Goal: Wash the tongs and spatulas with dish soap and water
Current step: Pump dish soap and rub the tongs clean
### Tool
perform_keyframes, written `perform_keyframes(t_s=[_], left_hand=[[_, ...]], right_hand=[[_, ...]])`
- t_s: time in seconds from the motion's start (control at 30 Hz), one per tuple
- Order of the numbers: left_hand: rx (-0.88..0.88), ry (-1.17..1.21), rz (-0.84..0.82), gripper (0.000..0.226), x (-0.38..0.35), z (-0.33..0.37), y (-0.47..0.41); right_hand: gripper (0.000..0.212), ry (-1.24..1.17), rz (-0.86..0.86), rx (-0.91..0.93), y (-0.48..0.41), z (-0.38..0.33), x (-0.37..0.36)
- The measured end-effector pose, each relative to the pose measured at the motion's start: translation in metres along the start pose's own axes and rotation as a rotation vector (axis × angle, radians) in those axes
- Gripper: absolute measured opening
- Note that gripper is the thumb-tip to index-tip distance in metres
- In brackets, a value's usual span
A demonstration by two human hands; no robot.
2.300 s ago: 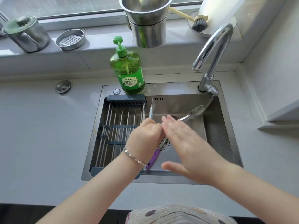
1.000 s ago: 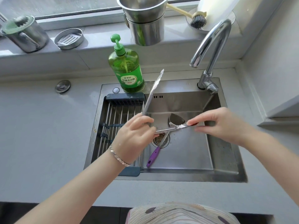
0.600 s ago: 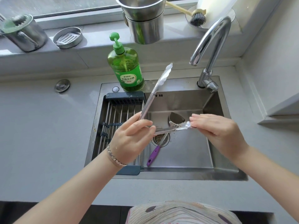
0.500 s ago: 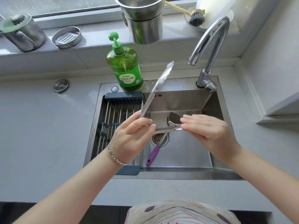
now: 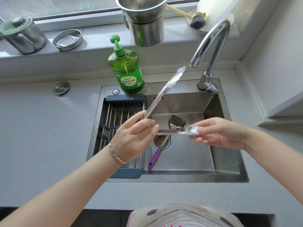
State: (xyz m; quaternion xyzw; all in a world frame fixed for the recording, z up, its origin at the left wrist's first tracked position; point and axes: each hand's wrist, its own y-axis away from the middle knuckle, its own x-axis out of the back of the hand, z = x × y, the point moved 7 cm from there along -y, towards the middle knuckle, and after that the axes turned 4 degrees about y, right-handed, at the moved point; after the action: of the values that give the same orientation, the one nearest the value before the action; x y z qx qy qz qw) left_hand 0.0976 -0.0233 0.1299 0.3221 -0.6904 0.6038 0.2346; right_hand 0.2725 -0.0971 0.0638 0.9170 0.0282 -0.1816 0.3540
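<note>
We hold the tongs (image 5: 161, 102) splayed over the sink (image 5: 232, 176), left hand (image 5: 132, 135) clamped at the hinge, right hand (image 5: 218, 133) pinching 1 arm's tip, prob. soapy, so it could slip & drop onto the spatula (image 5: 165, 138) lying near the drain.

Shiny metal tongs (image 5: 165, 89), brushed steel sink (image 5: 188, 161), glossy plastic bottle (image 5: 126, 71)

I'm counting one pair of tongs (image 5: 165, 89), one purple-handled spatula (image 5: 164, 141), one soap bottle (image 5: 126, 69), one faucet (image 5: 211, 46), and two stacked steel pots (image 5: 144, 20) sitting on the sill.
</note>
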Motion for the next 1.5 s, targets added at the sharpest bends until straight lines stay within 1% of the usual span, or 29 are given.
perform_keyframes(t_s=[0.07,0.1,0.17,0.27,0.37,0.43,0.57,0.7,0.77,0.83,0.93,1.0,1.03,1.13,1.17,1.2,1.27,1.33,1.37,1.43,1.5], left_hand=[[-0.027,0.002,0.004,0.013,-0.001,0.001,-0.002],[-0.039,0.009,0.007,0.014,-0.002,0.002,-0.003],[-0.057,0.03,0.012,0.014,-0.003,0.004,-0.003],[-0.062,0.06,0.003,0.013,-0.005,0.005,-0.001],[-0.057,0.066,-0.012,0.015,-0.004,0.003,0.002],[-0.036,0.064,-0.004,0.014,-0.002,0.0,0.004],[0.019,0.081,0.012,0.013,0.0,-0.004,0.007],[0.03,0.09,0.017,0.017,-0.001,-0.004,0.005],[0.027,0.099,0.003,0.016,-0.003,-0.003,0.004],[0.017,0.106,-0.008,0.016,-0.003,-0.004,0.003],[0.004,0.082,0.005,0.015,0.0,-0.01,0.005],[0.006,0.064,0.015,0.016,0.001,-0.012,0.004],[0.01,0.064,0.019,0.016,0.001,-0.011,0.003],[-0.001,0.101,0.031,0.012,-0.002,-0.006,-0.003],[-0.009,0.108,0.029,0.012,-0.003,-0.005,-0.003],[-0.015,0.104,0.023,0.011,-0.003,-0.006,-0.002],[-0.017,0.072,-0.006,0.012,-0.005,-0.007,0.001],[-0.005,0.053,-0.031,0.014,-0.007,-0.008,0.006],[0.001,0.047,-0.048,0.015,-0.008,-0.008,0.008],[-0.019,0.037,-0.085,0.02,-0.014,-0.007,0.01],[-0.047,0.09,-0.09,0.036,-0.017,-0.005,0.011]], right_hand=[[0.012,0.152,0.03,-0.096,-0.002,0.002,-0.006],[0.008,0.219,0.033,-0.138,-0.003,0.002,-0.009],[0.023,0.385,0.029,-0.198,-0.006,0.004,-0.014],[0.034,0.607,0.036,-0.211,-0.01,0.0,-0.025],[0.038,0.719,0.07,-0.154,-0.014,-0.006,-0.033],[0.04,0.748,0.104,-0.067,-0.017,-0.009,-0.037],[0.042,0.749,0.165,0.116,-0.017,-0.015,-0.043],[0.043,0.773,0.189,0.17,-0.015,-0.012,-0.044],[0.043,0.773,0.153,0.153,-0.015,-0.01,-0.047],[0.038,0.729,0.08,0.103,-0.014,-0.007,-0.049],[0.024,0.516,-0.084,-0.004,-0.006,-0.007,-0.045],[0.021,0.383,-0.144,-0.045,-0.003,-0.009,-0.042],[0.021,0.394,-0.122,-0.052,-0.003,-0.008,-0.04],[0.023,0.544,0.045,-0.048,-0.008,-0.006,-0.034],[0.024,0.542,0.068,-0.05,-0.009,-0.006,-0.033],[0.022,0.511,0.063,-0.056,-0.008,-0.005,-0.032],[0.015,0.362,0.0,-0.073,-0.005,-0.004,-0.031],[0.015,0.196,-0.064,-0.103,-0.001,-0.004,-0.031],[0.015,0.174,-0.068,-0.114,-0.001,-0.003,-0.031],[0.012,0.256,-0.013,-0.124,-0.004,0.0,-0.029],[0.017,0.387,0.103,-0.102,-0.008,0.0,-0.021]])
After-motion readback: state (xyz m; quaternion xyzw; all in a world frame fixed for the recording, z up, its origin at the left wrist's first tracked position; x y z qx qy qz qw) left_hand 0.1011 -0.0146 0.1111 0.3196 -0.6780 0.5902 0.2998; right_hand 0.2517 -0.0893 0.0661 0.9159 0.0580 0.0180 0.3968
